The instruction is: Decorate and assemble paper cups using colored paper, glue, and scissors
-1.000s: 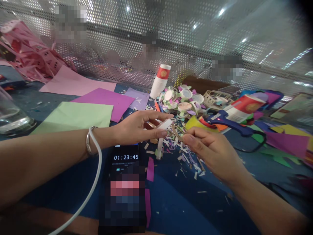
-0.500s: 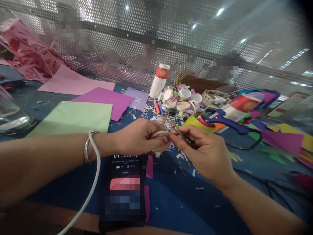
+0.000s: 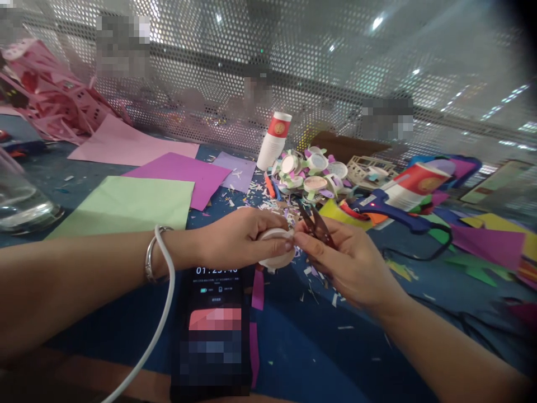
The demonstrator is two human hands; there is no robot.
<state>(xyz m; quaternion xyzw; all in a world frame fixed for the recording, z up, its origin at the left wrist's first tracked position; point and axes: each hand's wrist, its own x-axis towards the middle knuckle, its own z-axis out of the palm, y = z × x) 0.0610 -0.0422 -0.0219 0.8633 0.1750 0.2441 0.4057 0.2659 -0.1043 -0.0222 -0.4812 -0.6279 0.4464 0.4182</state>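
My left hand is closed around a small white round paper piece, which looks like the bottom of a paper cup. In my right hand is a pair of small scissors, the blades parted and pointing up and away. The right thumb and forefinger meet at the right edge of the white piece, close to the left fingertips. What they pinch there is too small to make out. The scissor handles are mostly hidden in the palm.
Beyond my hands lies a heap of round paper pieces among scraps. Stacked paper cups, a blue glue gun and cables stand or lie around it. Coloured sheets and a glass vessel are left; a phone lies below my left wrist.
The scissors have turned in my right hand: their blades now point upward and are parted. The white piece has tilted, showing more of its face. My left hand has hardly moved.
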